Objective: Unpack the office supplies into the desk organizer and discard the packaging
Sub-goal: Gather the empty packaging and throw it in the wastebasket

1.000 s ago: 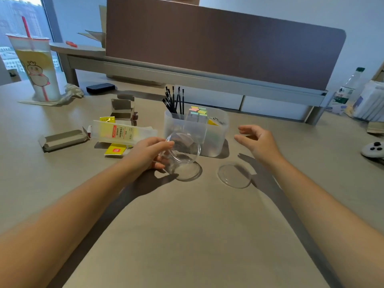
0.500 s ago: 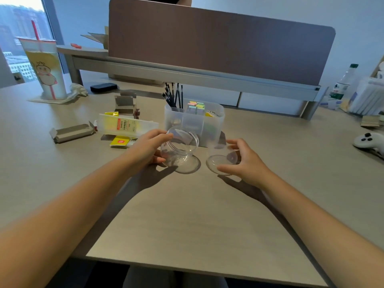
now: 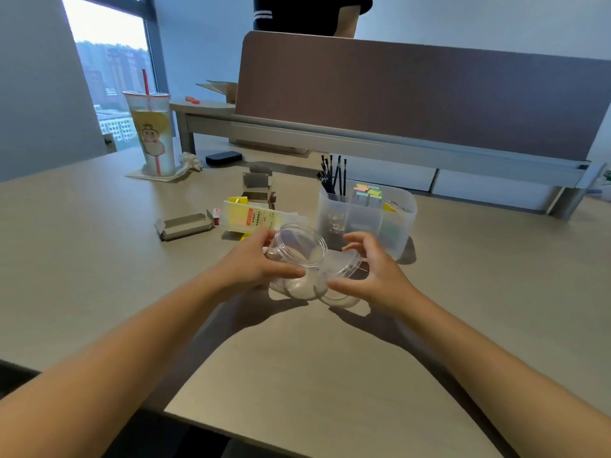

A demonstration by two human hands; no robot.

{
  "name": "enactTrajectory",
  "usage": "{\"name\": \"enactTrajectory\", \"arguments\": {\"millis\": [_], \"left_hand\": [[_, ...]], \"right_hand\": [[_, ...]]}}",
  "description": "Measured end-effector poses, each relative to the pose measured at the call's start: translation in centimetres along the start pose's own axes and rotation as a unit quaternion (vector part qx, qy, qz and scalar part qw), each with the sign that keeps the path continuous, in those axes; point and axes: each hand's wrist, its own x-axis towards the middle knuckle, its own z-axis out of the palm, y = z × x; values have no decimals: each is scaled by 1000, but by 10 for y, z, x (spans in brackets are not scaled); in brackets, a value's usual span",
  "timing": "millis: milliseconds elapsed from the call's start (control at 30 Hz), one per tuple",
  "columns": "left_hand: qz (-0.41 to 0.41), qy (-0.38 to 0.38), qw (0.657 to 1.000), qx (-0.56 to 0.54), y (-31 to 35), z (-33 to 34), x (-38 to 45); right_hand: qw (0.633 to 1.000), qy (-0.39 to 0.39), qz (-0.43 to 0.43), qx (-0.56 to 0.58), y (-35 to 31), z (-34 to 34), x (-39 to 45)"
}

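Our left hand [image 3: 261, 262] has its fingers wrapped around a clear plastic jar [image 3: 296, 251], thumb on the near side, holding it tilted above the desk [image 3: 99, 259] with its open mouth turned up and toward us. Our right hand [image 3: 373, 276] pinches the clear round lid [image 3: 342, 269] by its edge — thumb low, fingers curled over the top — and the lid sits right against the jar's right side, touching or nearly so. The jar looks empty, though glare makes that hard to confirm.

Just behind the hands stands the translucent desk organizer [image 3: 396, 226]. Black pens [image 3: 334, 175] rise from its left rear compartment, coloured sticky tabs [image 3: 368, 191] show in the middle, and small metal pieces glint through the front-left wall; what they are we cannot tell. To the left of the organizer lies a clear packet with a yellow-and-red label [image 3: 251, 218], with an opened grey carton [image 3: 258, 186] behind it and a flattened grey box [image 3: 185, 223] further left. Well off to the left — near the window — stands a tall drink cup with a red straw [image 3: 152, 137].
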Motion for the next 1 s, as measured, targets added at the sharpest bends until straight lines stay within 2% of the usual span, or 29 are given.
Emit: {"name": "enactTrajectory", "arguments": {"millis": [167,300,467,733,933,1000], "left_hand": [[45,110,992,-41,-9,-33,-16],[51,172,983,-35,-16,-71,-41],[39,287,956,-34,-39,-127,-98],[-54,453,888,-65,-93,-195,-233],[-173,475,863,-10,-150,-206,-327],[-223,471,854,-7,-176,-207,-346]], "right_hand": [[998,-2,3,61,-17,20,15],[991,-25,-22,133,-47,48,26],[983,-54,-75,157,-93,107,38],[961,-161,-167,150,-178,214,12],[925,-276,-234,120,-207,291,-39],[913,-322,-229,102,-203,320,-51]]}}
